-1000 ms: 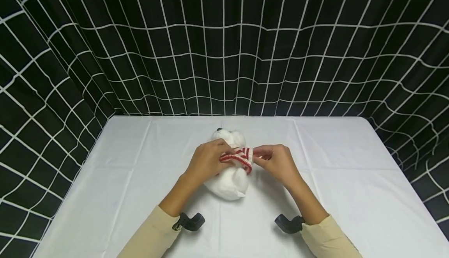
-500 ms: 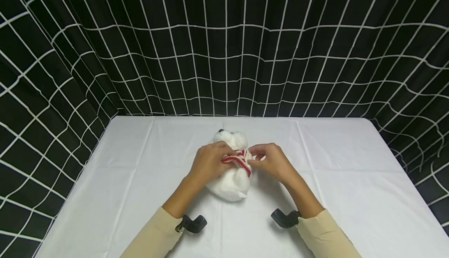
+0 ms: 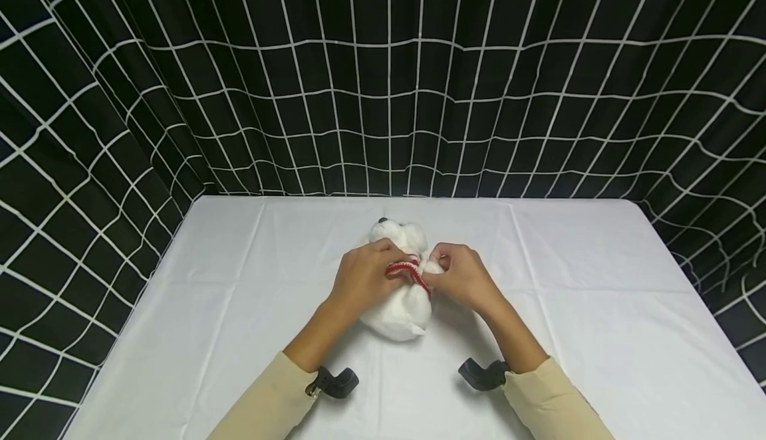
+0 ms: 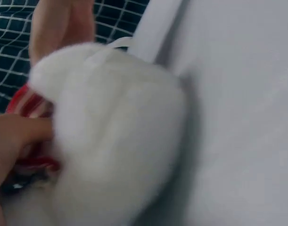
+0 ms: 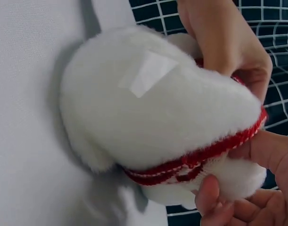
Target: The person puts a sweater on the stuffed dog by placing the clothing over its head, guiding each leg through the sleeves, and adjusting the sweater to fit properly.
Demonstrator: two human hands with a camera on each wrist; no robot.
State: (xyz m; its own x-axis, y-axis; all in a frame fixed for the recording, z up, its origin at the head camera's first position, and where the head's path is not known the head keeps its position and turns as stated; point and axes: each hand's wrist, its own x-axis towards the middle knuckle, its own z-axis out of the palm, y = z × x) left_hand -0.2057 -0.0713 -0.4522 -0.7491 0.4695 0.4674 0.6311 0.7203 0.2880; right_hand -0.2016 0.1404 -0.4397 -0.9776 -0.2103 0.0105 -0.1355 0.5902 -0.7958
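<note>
A white plush bear (image 3: 391,317) lies on the table with its dark nose toward the far edge. Round its upper body sits a red-and-white striped knitted sweater (image 3: 407,268), bunched up. My left hand (image 3: 366,275) grips the sweater and body from the left; in the left wrist view its thumb (image 4: 33,129) lies over the knit. From the other side my right hand (image 3: 463,279) pinches the bear's white paw (image 5: 240,178), which sticks out beside the red hem (image 5: 219,146). The bear's white tag (image 5: 152,73) shows in the right wrist view. Most of its face is hidden.
A white cloth covers the table (image 3: 251,333). Black fabric with a white grid (image 3: 389,81) hangs behind and at both sides. Dark wrist-worn devices (image 3: 338,383) stick out from both cuffs.
My right hand has shifted slightly left and gone from the striped sleeve cuff to the white paw, which now shows between its fingers. My left hand keeps its hold.
</note>
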